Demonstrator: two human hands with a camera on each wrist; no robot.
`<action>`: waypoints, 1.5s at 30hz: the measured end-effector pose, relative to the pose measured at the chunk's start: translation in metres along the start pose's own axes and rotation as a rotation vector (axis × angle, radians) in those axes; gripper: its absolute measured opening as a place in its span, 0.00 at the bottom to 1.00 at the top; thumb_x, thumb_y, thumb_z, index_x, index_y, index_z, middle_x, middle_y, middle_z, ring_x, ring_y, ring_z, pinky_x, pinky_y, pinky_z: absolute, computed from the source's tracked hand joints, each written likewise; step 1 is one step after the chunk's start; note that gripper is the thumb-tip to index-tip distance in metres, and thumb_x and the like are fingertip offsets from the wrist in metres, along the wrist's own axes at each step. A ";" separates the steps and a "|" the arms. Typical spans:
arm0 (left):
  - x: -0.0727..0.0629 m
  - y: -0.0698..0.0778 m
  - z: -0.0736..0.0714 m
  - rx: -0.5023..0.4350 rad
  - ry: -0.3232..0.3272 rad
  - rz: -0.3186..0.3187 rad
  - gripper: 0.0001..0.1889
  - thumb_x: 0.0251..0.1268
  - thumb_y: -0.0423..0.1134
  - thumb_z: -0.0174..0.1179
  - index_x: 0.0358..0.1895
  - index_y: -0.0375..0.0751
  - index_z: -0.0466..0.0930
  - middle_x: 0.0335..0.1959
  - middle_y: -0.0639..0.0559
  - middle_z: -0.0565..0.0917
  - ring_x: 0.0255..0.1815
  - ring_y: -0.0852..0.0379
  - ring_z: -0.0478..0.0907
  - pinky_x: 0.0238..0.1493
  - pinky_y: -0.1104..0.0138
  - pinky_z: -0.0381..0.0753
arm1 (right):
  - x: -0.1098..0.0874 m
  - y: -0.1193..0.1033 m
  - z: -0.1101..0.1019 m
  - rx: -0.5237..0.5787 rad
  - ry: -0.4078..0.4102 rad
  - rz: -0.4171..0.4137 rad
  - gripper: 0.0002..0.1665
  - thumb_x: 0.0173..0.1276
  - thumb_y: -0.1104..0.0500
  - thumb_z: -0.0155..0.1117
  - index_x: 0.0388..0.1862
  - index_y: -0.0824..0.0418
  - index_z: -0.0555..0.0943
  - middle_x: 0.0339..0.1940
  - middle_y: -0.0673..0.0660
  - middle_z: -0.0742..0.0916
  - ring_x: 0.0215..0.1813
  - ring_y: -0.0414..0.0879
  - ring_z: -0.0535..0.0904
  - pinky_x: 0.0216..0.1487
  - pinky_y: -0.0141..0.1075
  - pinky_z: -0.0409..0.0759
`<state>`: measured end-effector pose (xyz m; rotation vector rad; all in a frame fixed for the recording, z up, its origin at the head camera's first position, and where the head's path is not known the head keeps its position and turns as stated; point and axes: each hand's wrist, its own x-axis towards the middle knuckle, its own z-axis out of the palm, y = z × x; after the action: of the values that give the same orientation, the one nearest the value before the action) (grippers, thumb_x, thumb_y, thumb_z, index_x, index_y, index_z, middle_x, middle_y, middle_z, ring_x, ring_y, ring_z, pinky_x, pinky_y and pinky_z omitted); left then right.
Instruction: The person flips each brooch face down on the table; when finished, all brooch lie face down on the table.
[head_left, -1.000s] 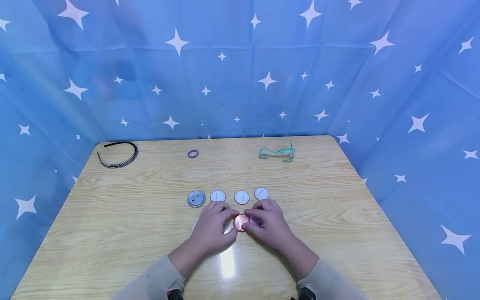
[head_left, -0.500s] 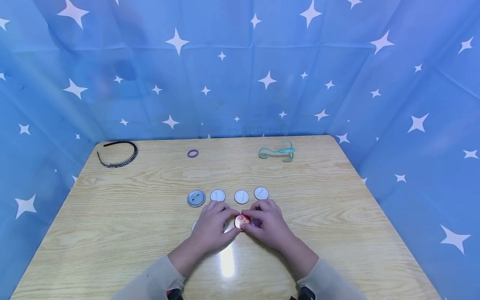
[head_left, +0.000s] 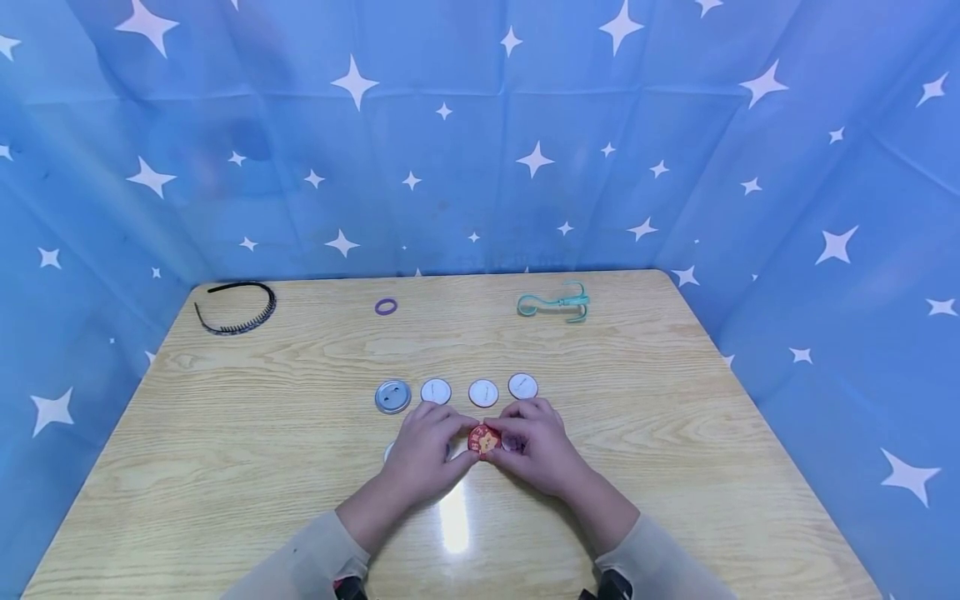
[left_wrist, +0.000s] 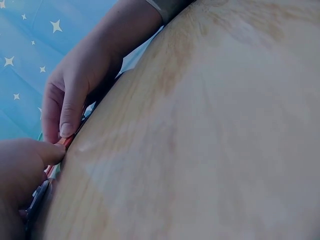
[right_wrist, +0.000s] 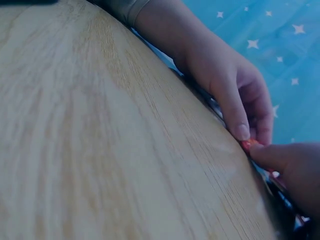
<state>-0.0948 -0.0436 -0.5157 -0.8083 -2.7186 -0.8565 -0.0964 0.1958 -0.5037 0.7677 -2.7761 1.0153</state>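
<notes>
A red round pin badge [head_left: 484, 440] with a yellow star figure faces up between my hands. My left hand [head_left: 429, 452] pinches its left side between thumb and index finger. From the right, my right hand [head_left: 538, 446] pinches it the same way. Both wrist views show only the badge's thin red edge [left_wrist: 65, 141] between the fingertips, low at the tabletop. A dark patterned badge [head_left: 513, 442] lies partly hidden under my right hand. Beside my left hand the rim of another badge [head_left: 387, 452] peeks out.
Behind the hands lie a grey metal badge back [head_left: 393, 397] and three white-backed badges [head_left: 483, 393] in a row. Along the table's far edge are a black toothed headband [head_left: 238, 327], a purple ring [head_left: 386, 307] and a teal hooked item [head_left: 555, 302].
The badge's face, washed out by glare earlier, now shows its red print and star. It has shifted slightly away from me, and the left thumb has moved in against it.
</notes>
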 end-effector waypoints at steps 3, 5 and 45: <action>0.000 0.000 0.000 -0.015 0.006 -0.002 0.22 0.62 0.53 0.77 0.57 0.53 0.89 0.48 0.58 0.87 0.54 0.53 0.75 0.62 0.52 0.73 | 0.000 -0.001 -0.001 0.011 -0.011 0.017 0.27 0.58 0.49 0.87 0.56 0.51 0.92 0.49 0.46 0.86 0.59 0.50 0.73 0.63 0.54 0.68; 0.000 0.000 0.000 -0.019 0.010 -0.004 0.21 0.62 0.53 0.77 0.56 0.53 0.89 0.48 0.59 0.87 0.54 0.54 0.75 0.61 0.52 0.73 | 0.000 -0.001 -0.001 0.015 -0.015 0.017 0.27 0.59 0.50 0.87 0.57 0.51 0.91 0.49 0.46 0.86 0.59 0.50 0.73 0.63 0.55 0.68; 0.001 0.004 -0.002 -0.129 0.021 -0.094 0.10 0.63 0.44 0.78 0.45 0.55 0.90 0.37 0.70 0.86 0.44 0.63 0.74 0.54 0.57 0.74 | 0.000 0.000 0.000 0.137 0.066 0.054 0.26 0.55 0.61 0.88 0.55 0.50 0.93 0.42 0.42 0.90 0.56 0.47 0.78 0.57 0.49 0.77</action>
<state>-0.0934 -0.0418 -0.5124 -0.6948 -2.7247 -1.0628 -0.0969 0.1960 -0.5038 0.6650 -2.7082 1.2279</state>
